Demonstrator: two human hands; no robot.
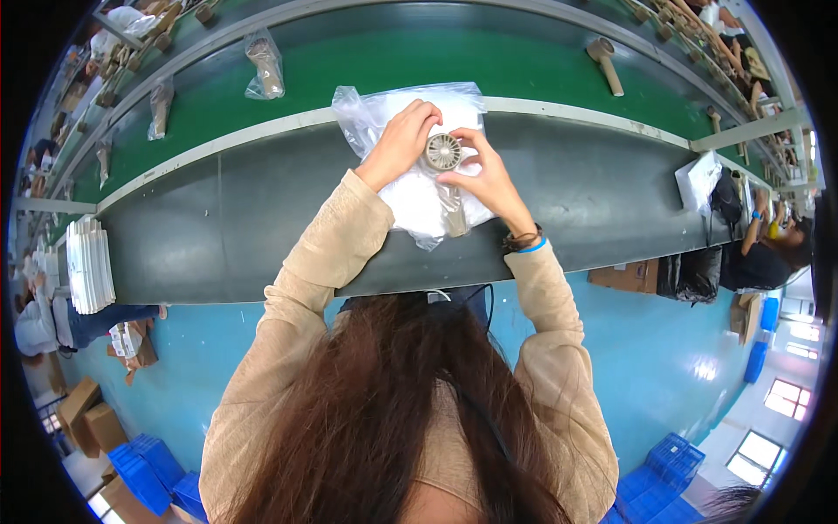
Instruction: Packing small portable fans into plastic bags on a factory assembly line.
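A small beige handheld fan [443, 152] with a round slatted head lies between my hands. Its handle points toward me and shows through a clear plastic bag [453, 218]. My right hand [489, 179] has its thumb and fingers curved around the right side of the fan head. On the other side, the fingers of my left hand [404, 141] are bent and pressed together at the head's upper left edge; what they pinch is hidden. Beneath both hands a pile of clear plastic bags [371, 109] rests on the dark worktop [279, 205].
Beyond a pale rail, a green conveyor belt [393, 52] carries a bagged fan [264, 65] and an unbagged fan [602, 65]. White stacked pieces [88, 262] stand at the worktop's left end. A white package [698, 183] lies at the right, near a co-worker [768, 249].
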